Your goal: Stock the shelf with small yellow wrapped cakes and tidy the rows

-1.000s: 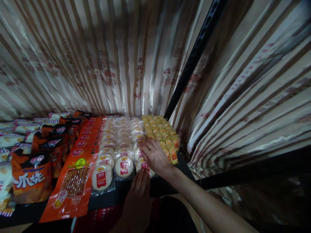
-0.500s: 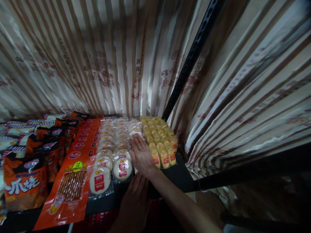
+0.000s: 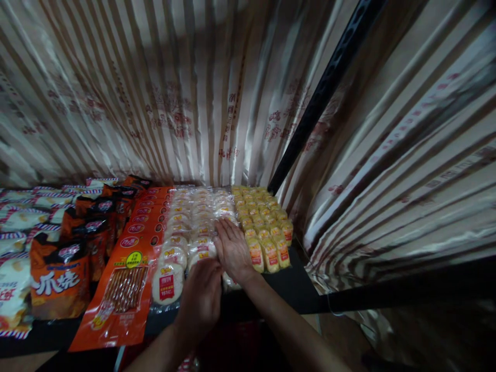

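The right hand [image 3: 233, 251] is laid open over wrapped crackers [image 3: 225, 205], seemingly to steady their column; whether the left hand [image 3: 202, 293] beside it is closed cannot be told.

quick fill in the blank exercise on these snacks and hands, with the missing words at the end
The right hand lies over wrapped round crackers beside the ____ packs.
The frontmost flat orange pack shows brown ____ inside.
In the picture, the black-and-orange bags stand to its ____.

Missing words: yellow; sticks; left
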The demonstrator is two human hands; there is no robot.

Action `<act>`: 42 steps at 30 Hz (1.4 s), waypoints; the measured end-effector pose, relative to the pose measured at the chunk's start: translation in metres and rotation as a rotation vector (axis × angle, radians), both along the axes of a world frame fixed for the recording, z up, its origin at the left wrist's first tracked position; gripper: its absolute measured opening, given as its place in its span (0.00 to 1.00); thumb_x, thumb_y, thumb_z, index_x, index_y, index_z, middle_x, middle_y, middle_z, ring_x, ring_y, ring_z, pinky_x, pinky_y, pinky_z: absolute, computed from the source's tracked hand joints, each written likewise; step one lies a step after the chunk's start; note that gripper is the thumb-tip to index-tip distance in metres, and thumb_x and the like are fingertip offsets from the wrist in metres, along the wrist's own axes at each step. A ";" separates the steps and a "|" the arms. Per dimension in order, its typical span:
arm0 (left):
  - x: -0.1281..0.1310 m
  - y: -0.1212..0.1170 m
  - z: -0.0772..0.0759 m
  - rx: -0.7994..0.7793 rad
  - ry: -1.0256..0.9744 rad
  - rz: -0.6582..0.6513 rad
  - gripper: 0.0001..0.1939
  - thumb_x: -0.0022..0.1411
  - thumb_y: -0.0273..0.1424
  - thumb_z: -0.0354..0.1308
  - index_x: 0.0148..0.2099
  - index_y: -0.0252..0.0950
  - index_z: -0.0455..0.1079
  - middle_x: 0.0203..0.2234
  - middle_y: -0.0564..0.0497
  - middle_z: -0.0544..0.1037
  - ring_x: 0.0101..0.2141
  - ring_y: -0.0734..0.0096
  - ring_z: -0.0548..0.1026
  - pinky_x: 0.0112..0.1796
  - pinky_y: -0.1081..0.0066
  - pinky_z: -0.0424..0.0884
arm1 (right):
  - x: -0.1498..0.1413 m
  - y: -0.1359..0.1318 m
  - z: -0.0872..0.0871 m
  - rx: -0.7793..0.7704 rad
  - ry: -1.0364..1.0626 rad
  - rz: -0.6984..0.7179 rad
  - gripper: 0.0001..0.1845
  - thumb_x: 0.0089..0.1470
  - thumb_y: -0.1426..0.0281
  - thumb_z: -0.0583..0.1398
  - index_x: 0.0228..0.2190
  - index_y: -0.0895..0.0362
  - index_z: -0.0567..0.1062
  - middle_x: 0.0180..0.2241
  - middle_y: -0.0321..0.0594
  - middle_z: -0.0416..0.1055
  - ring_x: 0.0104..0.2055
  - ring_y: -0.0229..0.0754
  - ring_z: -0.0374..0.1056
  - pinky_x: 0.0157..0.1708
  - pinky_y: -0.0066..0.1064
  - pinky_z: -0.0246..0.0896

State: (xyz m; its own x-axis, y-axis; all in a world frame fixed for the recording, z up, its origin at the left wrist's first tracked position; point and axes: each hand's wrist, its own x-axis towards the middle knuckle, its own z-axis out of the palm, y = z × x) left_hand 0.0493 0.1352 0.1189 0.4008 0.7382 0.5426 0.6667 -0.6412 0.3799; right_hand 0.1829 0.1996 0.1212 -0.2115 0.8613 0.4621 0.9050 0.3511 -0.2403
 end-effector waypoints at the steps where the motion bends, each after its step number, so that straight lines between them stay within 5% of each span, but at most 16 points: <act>1: -0.004 0.014 0.008 -0.008 -0.029 0.083 0.17 0.62 0.25 0.41 0.43 0.35 0.70 0.39 0.44 0.76 0.41 0.65 0.72 0.44 0.60 0.71 | 0.000 0.000 0.000 -0.001 -0.009 0.000 0.22 0.61 0.68 0.47 0.54 0.63 0.65 0.55 0.49 0.63 0.60 0.46 0.52 0.59 0.41 0.48; 7: -0.010 0.101 0.040 -0.116 0.338 0.274 0.23 0.63 0.31 0.43 0.58 0.29 0.60 0.60 0.37 0.58 0.61 0.51 0.50 0.55 0.50 0.57 | -0.001 -0.002 0.000 0.024 -0.061 0.005 0.23 0.60 0.65 0.49 0.56 0.57 0.62 0.59 0.47 0.57 0.64 0.48 0.45 0.59 0.45 0.47; 13: 0.000 0.141 0.037 -0.267 0.476 0.276 0.26 0.66 0.34 0.37 0.64 0.30 0.49 0.63 0.38 0.50 0.63 0.54 0.45 0.57 0.51 0.50 | -0.002 0.000 -0.001 0.016 -0.085 -0.019 0.26 0.60 0.64 0.49 0.58 0.59 0.58 0.61 0.49 0.54 0.65 0.49 0.42 0.59 0.46 0.47; 21: 0.004 0.144 0.023 -0.271 0.519 0.241 0.27 0.67 0.37 0.35 0.64 0.30 0.48 0.63 0.38 0.49 0.63 0.56 0.45 0.58 0.52 0.49 | -0.002 0.000 -0.001 -0.014 -0.079 -0.034 0.28 0.60 0.64 0.49 0.59 0.61 0.57 0.61 0.49 0.53 0.65 0.48 0.42 0.60 0.45 0.44; 42: 0.009 0.136 0.028 -0.373 0.629 0.259 0.29 0.67 0.37 0.31 0.66 0.29 0.43 0.64 0.43 0.45 0.64 0.59 0.40 0.60 0.56 0.43 | 0.001 0.004 -0.003 -0.067 -0.116 -0.019 0.29 0.60 0.62 0.48 0.60 0.60 0.55 0.63 0.46 0.47 0.66 0.47 0.38 0.61 0.45 0.41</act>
